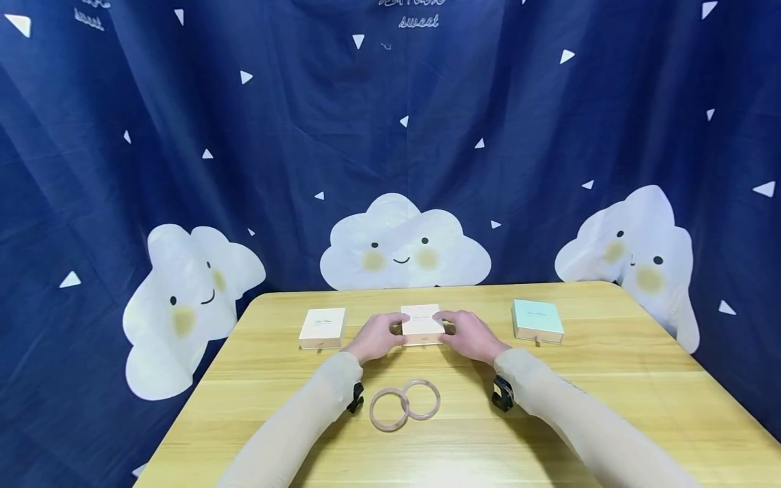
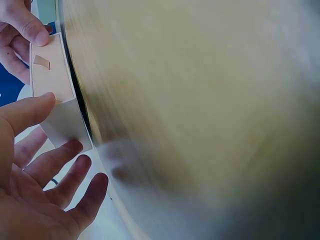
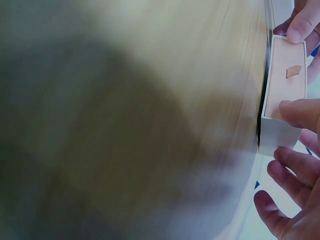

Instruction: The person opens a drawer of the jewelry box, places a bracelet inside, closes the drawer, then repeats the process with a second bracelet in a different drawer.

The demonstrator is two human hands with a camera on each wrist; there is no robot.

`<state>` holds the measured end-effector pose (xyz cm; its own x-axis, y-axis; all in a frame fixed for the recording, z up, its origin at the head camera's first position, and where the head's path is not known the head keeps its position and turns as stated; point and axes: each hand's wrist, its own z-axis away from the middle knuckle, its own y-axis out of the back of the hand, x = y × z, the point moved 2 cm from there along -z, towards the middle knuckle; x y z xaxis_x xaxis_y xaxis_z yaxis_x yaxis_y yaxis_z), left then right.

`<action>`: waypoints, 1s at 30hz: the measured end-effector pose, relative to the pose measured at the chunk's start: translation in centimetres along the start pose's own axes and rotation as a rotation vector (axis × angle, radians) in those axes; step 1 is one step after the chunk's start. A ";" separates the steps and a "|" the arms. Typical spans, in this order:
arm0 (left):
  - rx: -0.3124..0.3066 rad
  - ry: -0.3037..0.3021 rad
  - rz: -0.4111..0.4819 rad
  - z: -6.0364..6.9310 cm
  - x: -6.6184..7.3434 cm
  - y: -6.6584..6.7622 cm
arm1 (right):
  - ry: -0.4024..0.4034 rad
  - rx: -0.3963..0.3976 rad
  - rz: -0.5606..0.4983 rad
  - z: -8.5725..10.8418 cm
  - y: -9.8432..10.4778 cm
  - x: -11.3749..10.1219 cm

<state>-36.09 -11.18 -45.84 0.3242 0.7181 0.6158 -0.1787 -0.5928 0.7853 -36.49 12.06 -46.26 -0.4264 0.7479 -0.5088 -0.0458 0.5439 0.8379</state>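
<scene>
Positioning or steadying the pink box (image 1: 424,332) seems the step in hand; it sits near the far edge of the bench (image 1: 476,444), between the cream box (image 1: 323,325) and the mint box (image 1: 537,318); left hand (image 1: 378,337) and right hand (image 1: 468,335) grasp its two sides, each grip with a thumb on the tabbed front; the next move calls for even pressure, lest it twist

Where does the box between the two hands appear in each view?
Head: the box is slightly right of centre, below mid-height.
Left wrist: the box is near the left edge, mostly in the upper half.
Right wrist: the box is near the right edge, mostly in the upper half.
Shared landmark: the left hand, gripping one end of it.
</scene>
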 end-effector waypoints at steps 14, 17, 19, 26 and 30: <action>0.019 0.016 0.001 0.2 0.0 0.4 | -0.020 -0.007 0.026 -0.7 -0.4 -0.4; 0.014 0.007 -0.002 0.1 0.0 0.5 | -0.019 -0.011 0.022 -0.8 -0.4 -0.4; 0.011 -0.001 -0.009 0.0 -0.1 0.5 | -0.020 -0.017 0.012 -0.9 -0.3 -0.4; -0.009 0.040 -0.022 -0.4 -0.4 0.6 | -0.020 -0.024 0.015 -1.2 -0.5 -0.2; -0.011 0.046 -0.022 -0.4 -0.1 0.7 | -0.011 -0.014 0.027 -1.3 -0.5 -0.3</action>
<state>-36.67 -11.55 -45.32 0.2855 0.7468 0.6007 -0.1823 -0.5730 0.7990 -37.51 11.09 -46.29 -0.4175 0.7666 -0.4878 -0.0468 0.5180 0.8541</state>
